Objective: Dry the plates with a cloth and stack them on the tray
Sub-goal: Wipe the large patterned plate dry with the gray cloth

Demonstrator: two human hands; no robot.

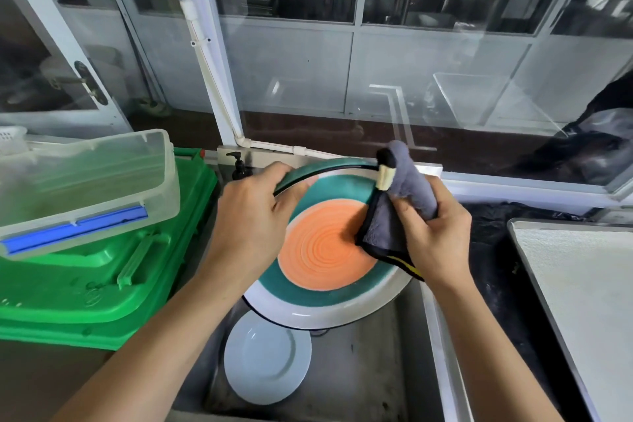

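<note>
Head camera looks down on a big plate with an orange middle and a green ring. It is held tilted over the sink. The left hand grips the plate's far rim, with the thumb curled over the edge. The right hand is wrapped round a grey cloth and presses it on the right side of the plate.

This looks like the drying step, and it seems to be early in the job. A small white plate lies flat in the bottom of the sink, well below the big one. It probably has to be dried too. The grey tray sits off to the right, and no plates show on the part in view.

The tray is cut off at the right edge, so the rest of it cannot be seen. Whether the big plate is wet or dry is hard to tell. Its underside is hidden. The cloth hides the right hand's fingertips.
</note>
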